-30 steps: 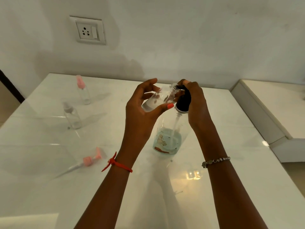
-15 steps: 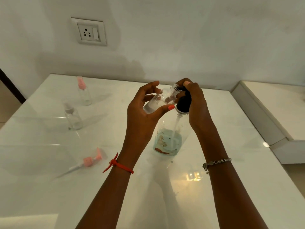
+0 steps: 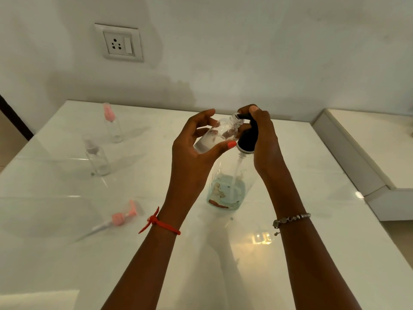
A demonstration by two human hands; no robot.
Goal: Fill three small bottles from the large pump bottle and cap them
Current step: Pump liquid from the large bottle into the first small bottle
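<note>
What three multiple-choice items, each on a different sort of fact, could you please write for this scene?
1. Where is the loose pink cap? A) on the table; B) on the wall; C) on the floor.
2. How many small bottles stand unheld? A) one; B) two; C) four.
3. The bottle in the left hand is: A) capped; B) uncapped, tilted; C) lying flat.
Answers: 1A, it lies on its side there; 2B, one pink-capped, one clear-capped; 3B, its bare neck leans toward the black pump.
</note>
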